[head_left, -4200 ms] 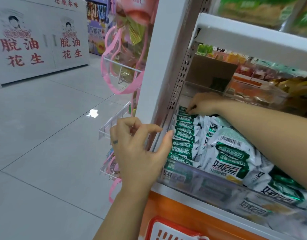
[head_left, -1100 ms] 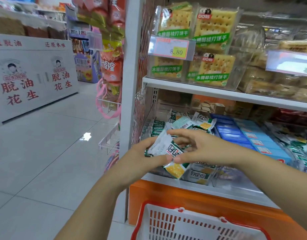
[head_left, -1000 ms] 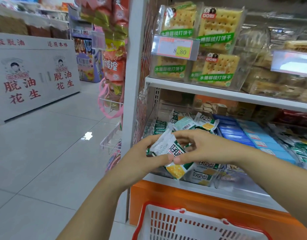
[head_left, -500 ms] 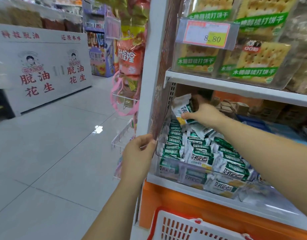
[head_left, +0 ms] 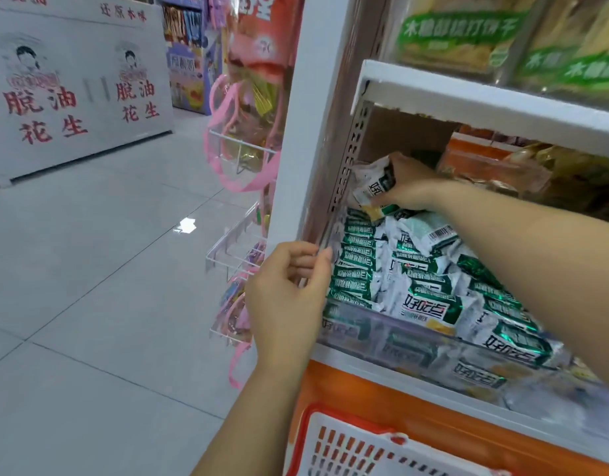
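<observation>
My right hand (head_left: 411, 185) reaches deep into the lower shelf and grips a white-and-green snack packet (head_left: 373, 182) at the back left corner, above the pile. A clear-fronted bin (head_left: 382, 334) on the shelf holds several more such packets (head_left: 423, 304), some stacked on edge along its left side. My left hand (head_left: 289, 297) rests at the bin's front left corner, its thumb and fingers curled round the clear divider edge beside the white shelf upright (head_left: 309, 132).
An upper shelf (head_left: 485, 101) carries cracker packs. A red-and-white shopping basket (head_left: 358, 448) stands below the orange shelf base. Pink bags and wire racks (head_left: 241, 249) hang on the shelf end. White display boxes (head_left: 73, 87) stand across the tiled aisle.
Both hands held the packet in front of the shelf a second ago. The right hand has since carried it to the bin's back left corner; the left hand moved to the bin's front corner.
</observation>
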A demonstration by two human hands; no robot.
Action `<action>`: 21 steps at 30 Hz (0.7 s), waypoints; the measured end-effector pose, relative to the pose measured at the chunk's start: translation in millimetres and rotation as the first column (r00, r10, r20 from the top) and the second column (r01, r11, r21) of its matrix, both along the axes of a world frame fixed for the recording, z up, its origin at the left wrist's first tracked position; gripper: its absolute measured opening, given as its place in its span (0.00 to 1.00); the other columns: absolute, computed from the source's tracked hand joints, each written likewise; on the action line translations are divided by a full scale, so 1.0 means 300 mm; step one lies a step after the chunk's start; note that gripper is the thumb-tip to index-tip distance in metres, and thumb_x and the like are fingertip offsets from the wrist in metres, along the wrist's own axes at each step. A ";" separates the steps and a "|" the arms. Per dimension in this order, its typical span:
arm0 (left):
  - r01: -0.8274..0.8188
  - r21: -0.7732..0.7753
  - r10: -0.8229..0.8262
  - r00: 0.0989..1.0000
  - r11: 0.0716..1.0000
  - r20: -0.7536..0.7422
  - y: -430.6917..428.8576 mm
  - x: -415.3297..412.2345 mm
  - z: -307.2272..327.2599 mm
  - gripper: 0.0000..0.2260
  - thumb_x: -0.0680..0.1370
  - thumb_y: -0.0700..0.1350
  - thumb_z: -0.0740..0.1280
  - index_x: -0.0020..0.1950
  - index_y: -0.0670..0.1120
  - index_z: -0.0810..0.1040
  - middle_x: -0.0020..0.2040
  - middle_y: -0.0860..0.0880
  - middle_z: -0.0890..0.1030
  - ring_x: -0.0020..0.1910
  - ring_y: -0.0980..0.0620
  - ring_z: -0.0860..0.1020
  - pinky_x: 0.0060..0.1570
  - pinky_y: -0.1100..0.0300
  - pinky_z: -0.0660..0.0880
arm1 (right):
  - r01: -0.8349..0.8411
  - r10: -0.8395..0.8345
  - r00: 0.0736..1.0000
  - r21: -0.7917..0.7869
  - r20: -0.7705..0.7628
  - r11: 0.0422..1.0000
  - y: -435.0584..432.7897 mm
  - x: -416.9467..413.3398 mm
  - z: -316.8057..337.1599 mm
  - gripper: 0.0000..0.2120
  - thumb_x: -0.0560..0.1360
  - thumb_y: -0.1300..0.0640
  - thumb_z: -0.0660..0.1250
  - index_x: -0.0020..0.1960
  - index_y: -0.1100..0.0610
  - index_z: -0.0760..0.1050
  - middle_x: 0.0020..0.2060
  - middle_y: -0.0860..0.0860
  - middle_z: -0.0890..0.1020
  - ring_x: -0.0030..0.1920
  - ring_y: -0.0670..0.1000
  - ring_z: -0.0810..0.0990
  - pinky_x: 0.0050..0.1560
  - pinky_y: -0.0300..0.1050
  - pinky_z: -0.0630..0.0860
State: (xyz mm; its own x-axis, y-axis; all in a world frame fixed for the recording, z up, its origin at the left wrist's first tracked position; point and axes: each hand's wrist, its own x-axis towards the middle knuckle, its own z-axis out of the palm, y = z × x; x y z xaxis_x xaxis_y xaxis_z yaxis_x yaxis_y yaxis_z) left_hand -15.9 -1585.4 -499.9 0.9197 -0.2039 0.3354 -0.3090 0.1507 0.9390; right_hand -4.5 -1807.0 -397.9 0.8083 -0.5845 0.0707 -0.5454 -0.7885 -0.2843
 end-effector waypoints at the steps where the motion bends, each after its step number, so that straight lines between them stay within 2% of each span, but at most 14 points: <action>1: 0.000 -0.006 0.000 1.000 1.000 0.006 -0.001 0.002 -0.004 0.05 0.72 0.50 0.73 0.39 0.56 0.78 0.36 0.62 0.80 0.35 0.62 0.77 0.37 0.72 0.73 | -0.009 0.008 1.000 -0.009 -0.020 1.000 -0.007 0.003 0.004 0.38 0.71 0.54 0.74 0.73 0.58 0.58 0.69 0.54 0.68 0.66 0.54 0.70 0.54 0.40 0.66; 7: 0.025 -0.010 -0.025 0.999 1.000 0.047 0.003 0.012 -0.009 0.06 0.73 0.48 0.73 0.39 0.57 0.77 0.39 0.60 0.80 0.36 0.61 0.77 0.38 0.71 0.73 | -0.025 -0.007 0.974 -0.140 -0.225 0.990 -0.024 0.005 -0.009 0.38 0.74 0.50 0.70 0.75 0.59 0.55 0.71 0.57 0.67 0.67 0.57 0.69 0.60 0.46 0.68; 11: 0.035 -0.028 -0.034 0.999 0.999 0.036 0.003 0.011 -0.009 0.05 0.73 0.48 0.73 0.40 0.56 0.78 0.38 0.61 0.80 0.36 0.61 0.77 0.37 0.72 0.73 | -0.112 0.077 0.964 -0.125 -0.255 0.986 -0.004 0.021 -0.014 0.40 0.74 0.50 0.69 0.77 0.54 0.50 0.76 0.54 0.57 0.73 0.58 0.61 0.69 0.48 0.61; 13: 0.035 -0.035 -0.034 0.999 0.999 0.036 0.004 0.014 -0.011 0.05 0.72 0.48 0.73 0.40 0.56 0.78 0.38 0.61 0.80 0.36 0.61 0.77 0.37 0.71 0.73 | -0.102 0.058 0.970 -0.178 -0.237 0.979 -0.010 0.033 -0.020 0.39 0.72 0.45 0.70 0.76 0.47 0.54 0.75 0.54 0.59 0.73 0.60 0.61 0.70 0.54 0.62; 15: 0.039 -0.044 -0.037 0.999 0.998 0.038 0.002 0.015 -0.013 0.05 0.72 0.49 0.73 0.40 0.56 0.78 0.37 0.60 0.80 0.35 0.61 0.77 0.36 0.71 0.73 | -0.070 -0.003 0.971 -0.299 -0.238 0.952 -0.012 0.028 -0.028 0.38 0.70 0.40 0.69 0.75 0.44 0.57 0.73 0.55 0.64 0.70 0.61 0.65 0.65 0.56 0.68; 16: 0.037 -0.045 -0.035 0.998 0.998 0.044 0.002 0.017 -0.015 0.05 0.72 0.49 0.73 0.40 0.56 0.78 0.37 0.60 0.80 0.35 0.60 0.77 0.36 0.71 0.73 | -0.044 -0.018 0.977 -0.285 -0.212 0.958 -0.012 0.025 -0.033 0.38 0.69 0.41 0.70 0.75 0.46 0.59 0.72 0.55 0.66 0.67 0.60 0.69 0.62 0.54 0.70; 18: 0.034 -0.040 -0.031 0.998 0.999 0.061 0.002 0.019 -0.017 0.05 0.72 0.49 0.73 0.40 0.57 0.78 0.37 0.60 0.80 0.35 0.60 0.77 0.36 0.71 0.74 | -0.006 -0.017 0.988 -0.149 -0.155 0.989 -0.018 0.017 -0.037 0.38 0.68 0.44 0.73 0.73 0.53 0.63 0.69 0.55 0.70 0.64 0.58 0.73 0.62 0.50 0.71; 21: 0.018 -0.027 -0.016 0.997 0.999 0.080 -0.001 0.022 -0.019 0.06 0.72 0.49 0.73 0.40 0.58 0.77 0.38 0.60 0.80 0.36 0.60 0.77 0.36 0.71 0.74 | -0.038 0.022 0.986 -0.099 -0.163 0.994 -0.025 0.003 -0.016 0.31 0.69 0.52 0.75 0.69 0.55 0.69 0.66 0.53 0.74 0.63 0.56 0.74 0.63 0.49 0.70</action>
State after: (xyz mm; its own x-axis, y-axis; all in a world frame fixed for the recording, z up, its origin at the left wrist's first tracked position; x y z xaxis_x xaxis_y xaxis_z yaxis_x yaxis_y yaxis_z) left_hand -9.2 -1585.9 -505.6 0.8864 -0.2091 0.4129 -0.3795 0.1823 0.9070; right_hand -3.7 -1814.5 -402.7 0.8308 -0.5565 -0.0047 -0.5534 -0.8253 -0.1123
